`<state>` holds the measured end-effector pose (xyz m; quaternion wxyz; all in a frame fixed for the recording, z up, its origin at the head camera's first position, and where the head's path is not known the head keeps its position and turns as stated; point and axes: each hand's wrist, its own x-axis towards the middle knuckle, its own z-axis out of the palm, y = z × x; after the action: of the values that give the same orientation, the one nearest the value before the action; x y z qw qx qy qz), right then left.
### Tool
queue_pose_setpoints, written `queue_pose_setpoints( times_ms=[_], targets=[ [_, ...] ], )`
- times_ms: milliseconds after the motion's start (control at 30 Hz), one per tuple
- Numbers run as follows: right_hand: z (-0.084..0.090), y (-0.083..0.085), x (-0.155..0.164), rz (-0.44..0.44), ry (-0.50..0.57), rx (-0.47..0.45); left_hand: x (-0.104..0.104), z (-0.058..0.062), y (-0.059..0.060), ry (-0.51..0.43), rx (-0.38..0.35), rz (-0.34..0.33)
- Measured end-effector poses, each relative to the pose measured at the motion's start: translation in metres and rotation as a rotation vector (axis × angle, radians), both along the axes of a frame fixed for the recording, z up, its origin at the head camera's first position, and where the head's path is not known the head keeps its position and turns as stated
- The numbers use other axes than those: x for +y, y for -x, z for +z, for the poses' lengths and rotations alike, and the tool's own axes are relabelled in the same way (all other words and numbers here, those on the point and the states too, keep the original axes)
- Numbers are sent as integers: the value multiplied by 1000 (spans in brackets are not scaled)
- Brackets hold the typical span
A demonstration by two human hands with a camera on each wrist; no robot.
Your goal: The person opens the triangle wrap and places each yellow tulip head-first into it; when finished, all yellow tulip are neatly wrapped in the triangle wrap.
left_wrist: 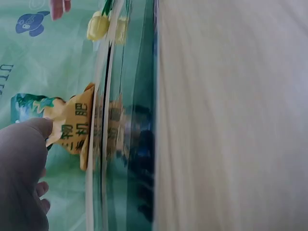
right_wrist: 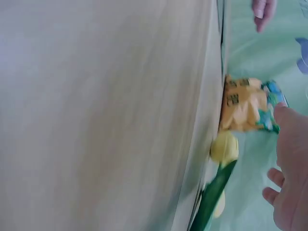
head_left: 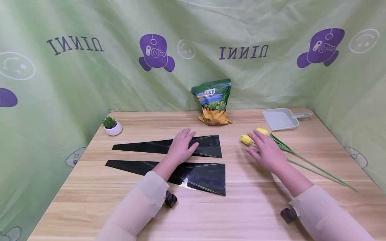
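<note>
My left hand [head_left: 182, 148] is over the far black tapered plastic sleeve [head_left: 208, 145], fingers extended and holding nothing. A second black sleeve [head_left: 208, 174] lies nearer, partly under the left forearm. In the left wrist view, the hand [left_wrist: 19, 159] appears raised off the table. My right hand [head_left: 269, 153] hovers by two artificial yellow tulips, its fingers loosely spread with nothing in them. One tulip bloom [head_left: 246, 139] shows left of the fingertips; the other bloom [head_left: 262, 131] lies just beyond them. Their green stems [head_left: 319, 169] run toward the right front, partly hidden by the hand.
A green and orange fertilizer bag [head_left: 213, 103] stands at the back middle. At the back right lies a grey dustpan [head_left: 280, 118]. A small potted succulent [head_left: 113, 127] sits at the back left. Green printed curtain [head_left: 193, 67] surrounds the wooden table [head_left: 241, 214].
</note>
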<state>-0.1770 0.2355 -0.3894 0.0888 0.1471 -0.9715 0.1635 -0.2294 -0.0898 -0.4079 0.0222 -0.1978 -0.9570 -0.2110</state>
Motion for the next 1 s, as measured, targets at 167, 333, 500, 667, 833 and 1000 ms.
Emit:
queue_pose_setpoints(
  times_ms=[167,333,500,667,833,1000],
  targets=[
    [3,-11,23,-35,101,53,16,-5,4,-75,-31,-27],
    [3,-21,49,-112,188,-8,30,-12,10,-97,-67,-37],
    [-1,-30,75,-199,182,-68,43,-14,14,-119,-106,-66],
    [-6,-37,94,-219,177,-86,52,-15,16,-122,-123,-77],
    [-11,-42,108,-227,166,-139,56,-19,19,-133,-96,-85],
    [-16,-43,118,-232,142,-217,57,-25,22,-100,-54,-86]
  ],
)
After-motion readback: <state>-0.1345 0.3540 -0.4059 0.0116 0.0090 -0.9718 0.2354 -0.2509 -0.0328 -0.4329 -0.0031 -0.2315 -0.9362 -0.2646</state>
